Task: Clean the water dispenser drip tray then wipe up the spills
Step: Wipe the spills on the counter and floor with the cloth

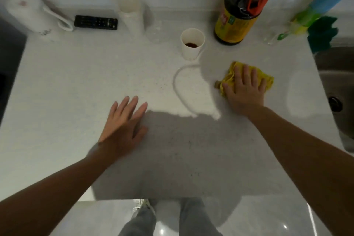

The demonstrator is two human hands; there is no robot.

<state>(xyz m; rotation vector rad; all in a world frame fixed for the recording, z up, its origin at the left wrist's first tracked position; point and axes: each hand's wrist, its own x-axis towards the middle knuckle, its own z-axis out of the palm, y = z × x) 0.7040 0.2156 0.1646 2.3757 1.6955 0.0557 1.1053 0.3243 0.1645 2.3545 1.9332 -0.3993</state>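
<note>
A crumpled yellow cloth (pixel 232 74) lies on the white countertop (pixel 76 86), right of centre. My right hand (pixel 246 92) presses flat on the cloth with fingers spread. A thin wet outline of a spill (pixel 177 90) curves on the counter just left of the cloth. My left hand (pixel 124 126) rests flat on the bare counter with fingers apart, holding nothing. No water dispenser or drip tray is in view.
A white paper cup (pixel 192 43) with dark liquid stands behind the spill. Along the back wall are a white kettle (pixel 30 15), a black remote (pixel 95 22), a stack of cups (pixel 132 16) and a dark bottle (pixel 237 17). A steel sink (pixel 337 82) lies at right, with a green sponge (pixel 321 33) at its corner.
</note>
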